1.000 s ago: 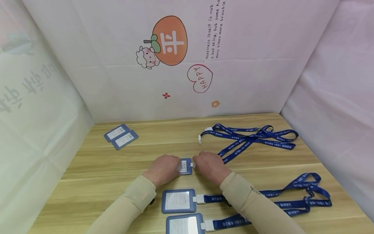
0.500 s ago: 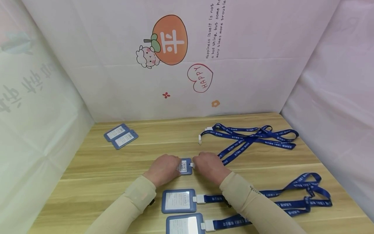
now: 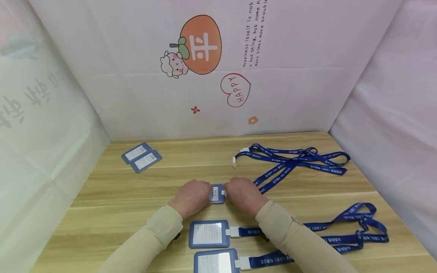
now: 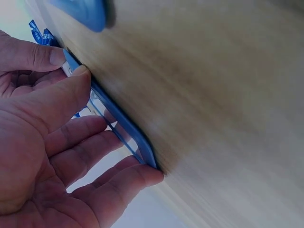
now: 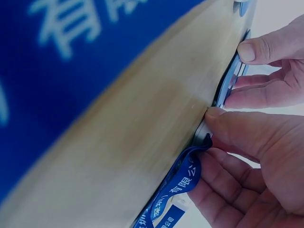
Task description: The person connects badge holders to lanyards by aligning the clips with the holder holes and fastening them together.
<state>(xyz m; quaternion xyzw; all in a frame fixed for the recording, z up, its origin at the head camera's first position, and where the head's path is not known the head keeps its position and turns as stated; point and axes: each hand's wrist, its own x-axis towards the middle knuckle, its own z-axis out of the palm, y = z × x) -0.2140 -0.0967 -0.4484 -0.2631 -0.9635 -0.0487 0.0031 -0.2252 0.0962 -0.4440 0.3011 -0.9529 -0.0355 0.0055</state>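
In the middle of the table, my left hand point(image 3: 193, 197) grips a blue ID card holder point(image 3: 217, 198) by its edges, thumb on one long side and fingers on the other. My right hand point(image 3: 246, 194) pinches the white clip point(image 3: 223, 193) of a blue lanyard point(image 3: 273, 179) at the holder's slotted end. The clip meets the holder there; whether it is fastened cannot be seen. In the right wrist view the lanyard strap point(image 5: 186, 176) trails from under the right fingers. The left wrist view shows the holder point(image 4: 121, 118) tilted close to the wood.
Two card holders with lanyards attached, one holder point(image 3: 209, 234) behind the other holder point(image 3: 216, 261), lie at the front. Two loose card holders point(image 3: 146, 161) overlap at the back left. More lanyards point(image 3: 307, 155) lie at the back right, one white clip point(image 3: 234, 162) pointing left. Fabric walls point(image 3: 153, 106) enclose the table.
The white clip has moved slightly left, closer against the holder's end, with the right hand. The left hand keeps its grip. The head view has shifted a little.
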